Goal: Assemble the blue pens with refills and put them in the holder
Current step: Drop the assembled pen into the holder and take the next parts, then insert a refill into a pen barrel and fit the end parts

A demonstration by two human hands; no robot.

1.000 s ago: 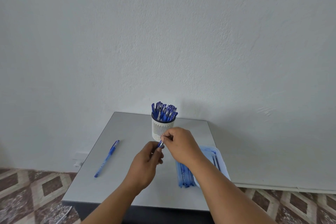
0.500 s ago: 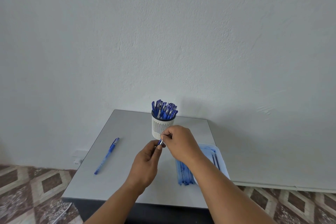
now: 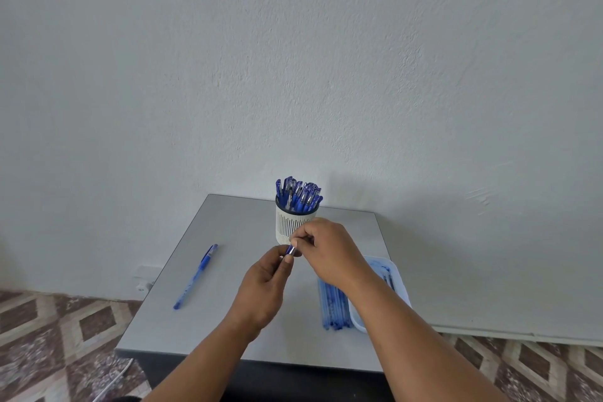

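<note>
A grey tabletop (image 3: 228, 271) is standing against a plain white wall (image 3: 293, 59) over a patterned tile floor (image 3: 58, 336), carrying a white slotted holder (image 3: 288, 227) full of blue pens near its far edge, a single blue pen (image 3: 195, 276) lying toward its left edge, and a row of refills (image 3: 332, 303) beside a pale tray (image 3: 391, 274) at its right edge. Both forearms are reaching in over the near edge, meeting just in front of the holder. The left hand (image 3: 262, 287) is curling round a pen barrel (image 3: 290, 250) from below while the right hand (image 3: 328, 253) is pinching its upper end with fingertips.

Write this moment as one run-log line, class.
left hand: grips pen | right hand: pinches its tip | holder: full of pens | spare pen: on table
</note>
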